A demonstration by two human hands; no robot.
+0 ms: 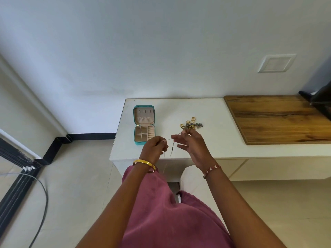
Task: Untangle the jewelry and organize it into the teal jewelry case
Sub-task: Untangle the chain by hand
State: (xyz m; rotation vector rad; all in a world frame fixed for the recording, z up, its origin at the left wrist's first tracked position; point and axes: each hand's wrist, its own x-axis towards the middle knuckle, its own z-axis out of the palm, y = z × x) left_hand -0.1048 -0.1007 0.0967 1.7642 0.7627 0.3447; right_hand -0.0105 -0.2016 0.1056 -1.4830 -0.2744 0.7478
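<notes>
Two hands: left hand [155,147] and right hand [190,142] each pinch one chain [170,139], stretched between them with a strand hanging.
Chain axis: runs left-right, just in front of the case [144,125].
Pile [191,124]: on the table [206,149], right of the case.
Nearer hand: left, beside the open case.
Judgement: chain goes leftward into the case.

Soft, even daylight is filling the room, looking brightest across the pale wall [161,42] and the white table [206,111]. Shadows are staying faint, with only a dim patch lying under the table's front edge. No harsh glare is showing. The wide lens is bending straight lines near the edges, notably the dark door frame [16,176] at left. Fine detail is looking slightly soft throughout.
</notes>
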